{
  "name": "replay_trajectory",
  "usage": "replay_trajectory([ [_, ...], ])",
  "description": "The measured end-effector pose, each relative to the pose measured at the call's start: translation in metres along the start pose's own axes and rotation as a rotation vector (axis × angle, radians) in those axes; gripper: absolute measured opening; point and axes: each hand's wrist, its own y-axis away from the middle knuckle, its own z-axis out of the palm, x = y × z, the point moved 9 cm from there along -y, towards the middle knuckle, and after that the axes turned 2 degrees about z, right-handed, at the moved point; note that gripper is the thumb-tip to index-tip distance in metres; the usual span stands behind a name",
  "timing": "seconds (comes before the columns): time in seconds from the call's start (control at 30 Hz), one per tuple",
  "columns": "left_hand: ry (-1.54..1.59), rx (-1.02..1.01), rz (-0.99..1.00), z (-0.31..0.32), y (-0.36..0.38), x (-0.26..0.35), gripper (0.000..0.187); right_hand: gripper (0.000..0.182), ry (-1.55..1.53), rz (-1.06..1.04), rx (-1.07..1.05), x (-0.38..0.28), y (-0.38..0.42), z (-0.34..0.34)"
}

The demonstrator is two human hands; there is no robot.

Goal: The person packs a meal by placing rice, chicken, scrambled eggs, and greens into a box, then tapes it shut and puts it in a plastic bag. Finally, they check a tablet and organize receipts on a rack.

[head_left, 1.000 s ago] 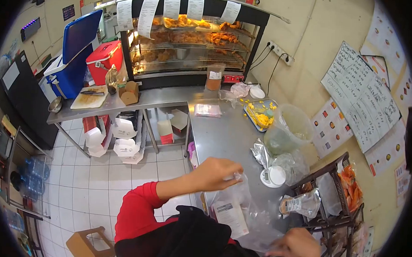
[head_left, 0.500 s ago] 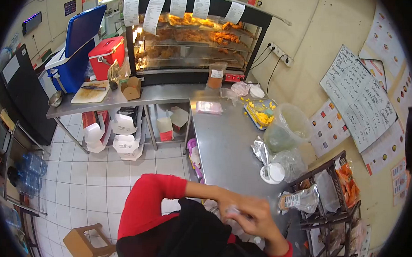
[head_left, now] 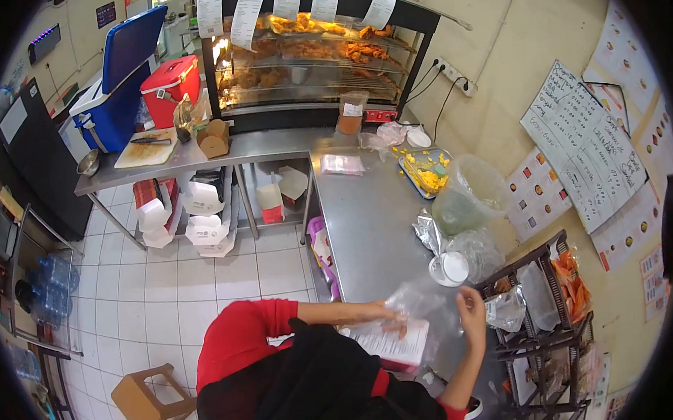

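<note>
Left hand (head_left: 381, 315): fingers lie flat on a printed packet (head_left: 391, 340) inside a clear bag (head_left: 422, 304), pinning it to the bench (head_left: 366, 226). The packet's print is too small to read. Right hand (head_left: 471, 306): fingers are closed on the bag's right edge, holding it up. The bag lies at the near end of the bench, between both hands. A round white lid (head_left: 449, 268) sits just beyond the bag. Handwritten wall sheets (head_left: 583, 146) are illegible. Half a second ago both hands were bunched together low at the chest; now they are spread apart on the bag.
</note>
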Motion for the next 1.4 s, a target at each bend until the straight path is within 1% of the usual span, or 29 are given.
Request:
replay_trajectory([
  [0.03, -0.002, 0.165, 0.042, -0.007, 0.0, 0.017, 0.046, 0.024, 0.123, -0.167, 0.229, -0.016, 0.022, -0.019],
  [0.07, -0.01, 0.331, 0.084, -0.013, 0.003, 0.035, 0.046, 0.032, 0.153, -0.2, 0.383, -0.015, 0.046, -0.029],
  [0.13, 0.058, 0.619, 0.065, -0.016, 0.014, 0.071, 0.044, 0.049, 0.221, -0.256, 0.676, -0.017, 0.105, -0.04],
  [0.17, -0.001, 0.606, 0.114, -0.015, 0.009, 0.085, 0.042, 0.053, 0.068, -0.175, 0.551, 0.001, 0.116, -0.016],
  [0.23, 0.096, 0.576, 0.168, 0.009, -0.006, 0.116, 0.031, 0.057, -0.209, -0.009, 0.303, 0.026, 0.13, 0.035],
  [0.27, 0.252, 0.562, 0.171, 0.032, -0.018, 0.128, 0.026, 0.058, -0.247, 0.014, 0.256, 0.028, 0.134, 0.051],
  [0.3, 0.409, 0.549, 0.172, 0.048, -0.027, 0.133, 0.027, 0.06, -0.271, 0.03, 0.227, 0.027, 0.138, 0.064],
  [0.4, 0.49, 0.381, 0.06, 0.069, -0.051, 0.118, 0.026, 0.066, -0.246, 0.004, 0.241, 0.021, 0.141, 0.062],
  [0.43, 0.479, 0.467, -0.027, 0.073, -0.05, 0.107, 0.028, 0.067, -0.235, -0.003, 0.251, 0.02, 0.143, 0.059],
  [0.47, 0.16, 0.466, -0.094, 0.075, -0.05, 0.11, 0.029, 0.069, -0.228, -0.01, 0.262, 0.02, 0.147, 0.057],
  [0.53, -0.47, 0.431, -0.214, 0.077, -0.049, 0.124, 0.045, 0.073, -0.218, -0.021, 0.276, 0.019, 0.152, 0.057],
  [0.57, -0.538, 0.257, 0.032, 0.071, -0.066, 0.117, 0.05, 0.075, -0.218, -0.023, 0.28, 0.019, 0.155, 0.057],
  [0.63, -1.087, 0.098, 0.465, 0.054, -0.077, 0.111, 0.044, 0.079, -0.215, -0.034, 0.285, 0.018, 0.157, 0.058],
  [0.7, -1.207, -0.278, 0.315, 0.059, -0.085, 0.095, 0.043, 0.083, -0.219, -0.046, 0.3, 0.012, 0.156, 0.062],
  [0.73, -1.044, -0.546, -0.047, 0.06, -0.074, 0.077, 0.045, 0.085, -0.222, -0.062, 0.312, 0.009, 0.153, 0.064],
  [0.77, -1.046, -0.593, 0.022, 0.026, -0.081, 0.033, 0.046, 0.087, -0.225, -0.083, 0.324, 0.005, 0.151, 0.067],
  [0.8, -0.99, -0.552, -0.054, 0.05, -0.062, 0.074, 0.047, 0.089, -0.231, -0.094, 0.341, 0.005, 0.146, 0.069],
  [0.87, -1.047, -0.218, -0.407, 0.053, -0.054, 0.089, 0.044, 0.093, -0.261, -0.137, 0.365, 0.0, 0.141, 0.072],
  [0.9, -0.832, 0.2, -0.573, -0.015, -0.03, 0.065, 0.038, 0.095, -0.276, -0.162, 0.369, -0.001, 0.138, 0.074],
  [0.97, -0.488, 0.224, -0.033, 0.027, -0.041, 0.1, 0.035, 0.099, -0.303, -0.208, 0.371, -0.003, 0.135, 0.072],
  [1.07, -0.119, 0.421, 0.024, 0.03, -0.04, 0.087, 0.038, 0.105, -0.323, -0.262, 0.353, -0.005, 0.136, 0.068],
  [1.1, -0.08, 0.491, -0.061, 0.031, -0.039, 0.076, 0.038, 0.107, -0.312, -0.253, 0.335, -0.006, 0.137, 0.062],
  [1.17, -0.006, 0.614, -0.235, 0.031, -0.038, 0.057, 0.039, 0.102, -0.29, -0.205, 0.263, 0.001, 0.14, 0.053],
  [1.23, -0.253, 0.401, -0.018, 0.046, -0.057, 0.073, 0.042, 0.092, -0.518, -0.129, 0.19, 0.031, 0.157, 0.067],
  [1.3, -0.545, 0.226, -0.022, 0.041, -0.064, 0.07, 0.045, 0.083, -0.756, -0.049, 0.141, 0.055, 0.178, 0.086],
  [1.33, -0.729, 0.164, -0.125, 0.021, -0.065, 0.058, 0.047, 0.072, -0.975, 0.167, 0.026, 0.061, 0.18, 0.09],
  [1.37, -0.914, 0.101, -0.219, 0.01, -0.065, 0.045, 0.049, 0.062, -1.234, 0.431, -0.041, 0.065, 0.189, 0.094],
  [1.4, -0.83, 0.303, -0.411, -0.006, -0.061, 0.04, 0.049, 0.052, -1.446, 0.706, -0.045, 0.066, 0.202, 0.095],
])
